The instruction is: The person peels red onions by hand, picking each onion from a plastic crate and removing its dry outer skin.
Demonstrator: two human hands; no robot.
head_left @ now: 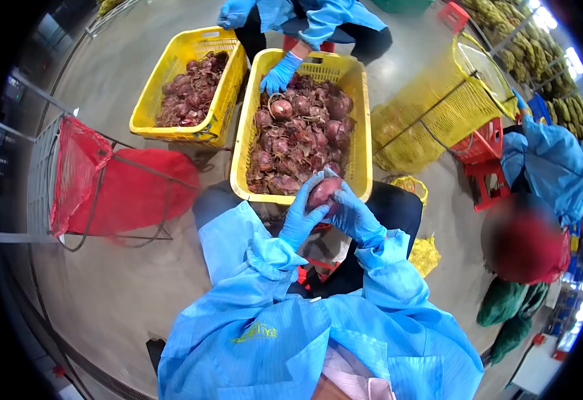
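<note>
Between my two blue-gloved hands is a red onion [324,195], held just above the near edge of a yellow crate [243,150]. My left hand [300,217] is closed round the onion's left side, and my right hand [358,217] grips it from the right. Loose red onions [298,137] with dry, flaky skins fill much of the crate. At its far end, a co-worker's gloved hand [279,75] reaches in beside an onion [281,109].
A second yellow crate [141,110] of onions stands at the left. Further left, a red mesh bag [145,183] hangs on a metal frame. To the right are a yellow mesh sack [425,107] on a frame, a red stool [488,180] and another person [551,160].
</note>
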